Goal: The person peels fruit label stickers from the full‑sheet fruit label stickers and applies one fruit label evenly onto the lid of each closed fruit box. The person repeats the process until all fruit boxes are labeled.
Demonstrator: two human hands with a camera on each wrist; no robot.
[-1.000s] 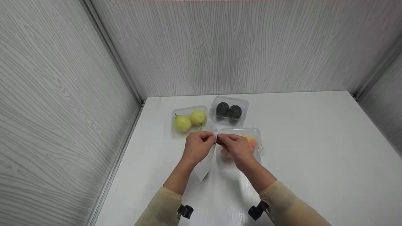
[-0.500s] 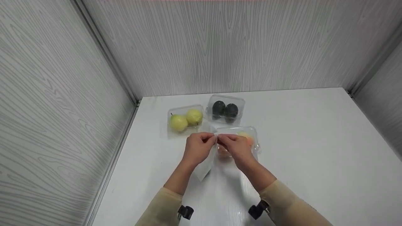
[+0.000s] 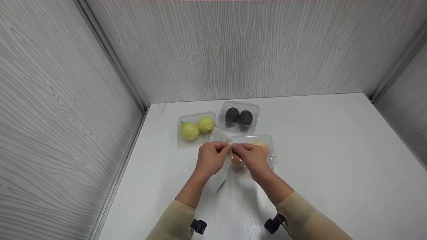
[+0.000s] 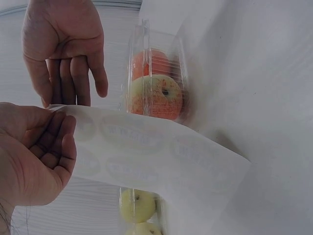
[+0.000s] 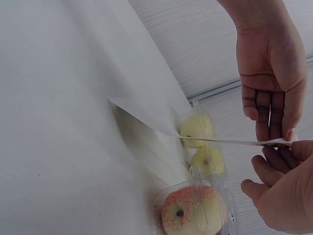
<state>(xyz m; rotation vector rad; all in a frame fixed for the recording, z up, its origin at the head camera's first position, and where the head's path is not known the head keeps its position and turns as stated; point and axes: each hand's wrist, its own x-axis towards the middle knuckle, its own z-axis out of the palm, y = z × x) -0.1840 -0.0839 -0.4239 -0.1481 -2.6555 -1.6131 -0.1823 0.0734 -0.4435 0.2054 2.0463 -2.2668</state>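
We pinch a paper sheet [image 4: 142,147] with our left hand [image 3: 210,157] and right hand [image 3: 253,159], side by side. Apples [image 4: 161,100] lie near the right hand.

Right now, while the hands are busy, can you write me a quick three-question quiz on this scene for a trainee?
1. How many yellow fruits can you count?
2. True or false: the dark fruits lie loose.
3. What do the left hand and right hand pinch together?

Key:
1. Two.
2. False; they sit in a clear box.
3. A white paper sheet.
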